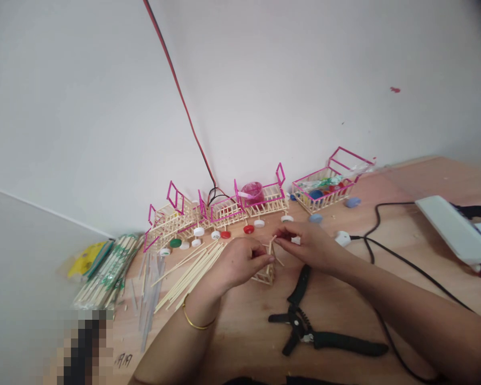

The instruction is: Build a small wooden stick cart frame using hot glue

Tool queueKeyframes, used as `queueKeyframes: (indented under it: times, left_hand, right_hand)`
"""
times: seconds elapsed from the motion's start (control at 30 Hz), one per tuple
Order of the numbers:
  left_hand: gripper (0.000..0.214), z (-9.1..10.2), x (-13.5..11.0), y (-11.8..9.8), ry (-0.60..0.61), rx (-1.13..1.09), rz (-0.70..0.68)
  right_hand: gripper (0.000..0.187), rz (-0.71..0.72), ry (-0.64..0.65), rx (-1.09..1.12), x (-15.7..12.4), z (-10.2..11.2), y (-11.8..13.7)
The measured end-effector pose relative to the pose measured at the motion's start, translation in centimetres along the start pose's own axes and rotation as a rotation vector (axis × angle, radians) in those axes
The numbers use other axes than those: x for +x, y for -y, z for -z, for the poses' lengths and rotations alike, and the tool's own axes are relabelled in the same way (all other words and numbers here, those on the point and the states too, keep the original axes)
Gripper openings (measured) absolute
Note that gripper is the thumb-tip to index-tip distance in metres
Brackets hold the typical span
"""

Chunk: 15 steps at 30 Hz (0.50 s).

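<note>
Near the middle of the table, a small frame of thin wooden sticks (265,276) stands partly hidden behind my left hand (246,260). The fingers of that hand are closed on the frame's upper part. My right hand (299,239) pinches a short wooden stick (274,239) at the frame's top edge. Left of my left hand lie loose bamboo sticks (190,278) in a spread bundle. Just below my hands, black-handled cutting pliers (299,323) rest on the wood with their jaws apart.
Along the wall stand several stick carts with pink rims, such as the cart (324,190) holding bottle caps and a cart bearing a pink cup (252,193). Packed sticks (110,270) and clear strips (148,299) lie left. Black cables (409,272) and a white device (451,230) occupy the right.
</note>
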State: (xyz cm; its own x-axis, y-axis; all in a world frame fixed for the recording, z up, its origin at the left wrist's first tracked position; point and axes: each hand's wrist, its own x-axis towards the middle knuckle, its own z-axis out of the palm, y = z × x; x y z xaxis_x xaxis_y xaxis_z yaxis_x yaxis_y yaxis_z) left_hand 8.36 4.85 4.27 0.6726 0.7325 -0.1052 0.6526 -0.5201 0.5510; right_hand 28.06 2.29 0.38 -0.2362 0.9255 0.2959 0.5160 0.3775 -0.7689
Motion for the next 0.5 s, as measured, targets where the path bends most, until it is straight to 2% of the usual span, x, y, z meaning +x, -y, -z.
queueKeyframes:
  times: [0.5]
  left_hand:
    - [0.03,0.11,0.03,-0.11,0.004,0.018,-0.009]
  right_hand:
    - [0.013,0.01,-0.01,-0.047,0.06,-0.17,0.13]
